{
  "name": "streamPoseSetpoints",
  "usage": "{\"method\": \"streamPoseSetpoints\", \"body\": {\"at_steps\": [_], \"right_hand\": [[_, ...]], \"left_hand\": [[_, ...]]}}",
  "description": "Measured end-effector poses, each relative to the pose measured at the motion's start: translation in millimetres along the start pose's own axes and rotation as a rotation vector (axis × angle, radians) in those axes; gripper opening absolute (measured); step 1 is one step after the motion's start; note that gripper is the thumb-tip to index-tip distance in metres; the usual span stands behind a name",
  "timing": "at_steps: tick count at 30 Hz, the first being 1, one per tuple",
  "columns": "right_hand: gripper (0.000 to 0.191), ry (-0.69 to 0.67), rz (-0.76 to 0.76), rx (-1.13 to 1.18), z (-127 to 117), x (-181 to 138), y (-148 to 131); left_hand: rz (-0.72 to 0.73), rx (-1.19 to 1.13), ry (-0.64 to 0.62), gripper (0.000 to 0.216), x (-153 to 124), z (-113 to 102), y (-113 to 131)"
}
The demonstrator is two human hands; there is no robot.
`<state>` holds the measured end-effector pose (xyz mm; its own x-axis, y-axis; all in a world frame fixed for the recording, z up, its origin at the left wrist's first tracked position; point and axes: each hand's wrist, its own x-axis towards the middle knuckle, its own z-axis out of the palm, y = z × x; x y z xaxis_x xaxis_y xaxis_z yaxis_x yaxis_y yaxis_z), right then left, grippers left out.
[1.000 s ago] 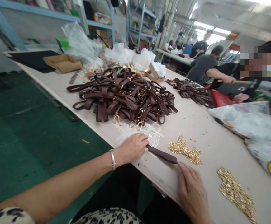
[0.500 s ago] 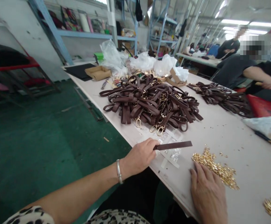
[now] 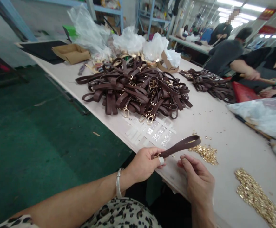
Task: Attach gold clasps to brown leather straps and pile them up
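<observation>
My left hand (image 3: 144, 164) pinches one end of a short dark brown leather strap (image 3: 180, 146), lifted off the pale table (image 3: 223, 126) and pointing up to the right. Just right of it, my right hand (image 3: 196, 182) has its fingertips pressed together in a pinch; what they hold is too small to make out. A small heap of gold metal fittings (image 3: 206, 152) lies right behind the strap's far end. A second, longer heap of gold fittings (image 3: 255, 196) lies at the right.
A big pile of brown straps with gold clasps (image 3: 134, 88) fills the table's middle, a smaller strap pile (image 3: 208, 84) behind it. Taped clear strips (image 3: 152, 133) lie near the edge. Plastic bags, a cardboard tray (image 3: 71, 53) and other seated workers (image 3: 257, 68) are farther off.
My left hand has lifted the strap off the table and tilted it upward. My right hand left the table by the fittings, rose and closed into a pinch near the strap.
</observation>
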<state>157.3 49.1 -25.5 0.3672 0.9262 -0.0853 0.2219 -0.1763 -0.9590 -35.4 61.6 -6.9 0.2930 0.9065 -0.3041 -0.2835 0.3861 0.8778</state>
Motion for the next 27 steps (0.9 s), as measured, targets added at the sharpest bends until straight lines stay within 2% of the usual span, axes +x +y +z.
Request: {"method": "streamPoseSetpoints", "body": {"at_steps": [5, 10, 14, 21, 27], "right_hand": [[0.033, -0.071, 0.105, 0.264, 2, -18, -3], [0.030, -0.206, 0.200, 0.352, 11, -30, -9], [0.033, -0.224, 0.273, 0.399, 14, -30, -12], [0.031, -0.205, 0.154, 0.139, 6, -26, -8], [0.024, -0.233, 0.096, 0.233, 10, -32, -14]], "left_hand": [[0.059, 0.048, -0.026, 0.034, 3, 11, -5], [0.147, 0.144, -0.059, 0.034, -3, 16, -7], [0.129, 0.198, -0.057, 0.037, -7, 17, -8], [0.163, 0.240, -0.069, 0.036, -8, 17, -8], [0.233, 0.458, -0.079, 0.040, -19, 15, -1]]}}
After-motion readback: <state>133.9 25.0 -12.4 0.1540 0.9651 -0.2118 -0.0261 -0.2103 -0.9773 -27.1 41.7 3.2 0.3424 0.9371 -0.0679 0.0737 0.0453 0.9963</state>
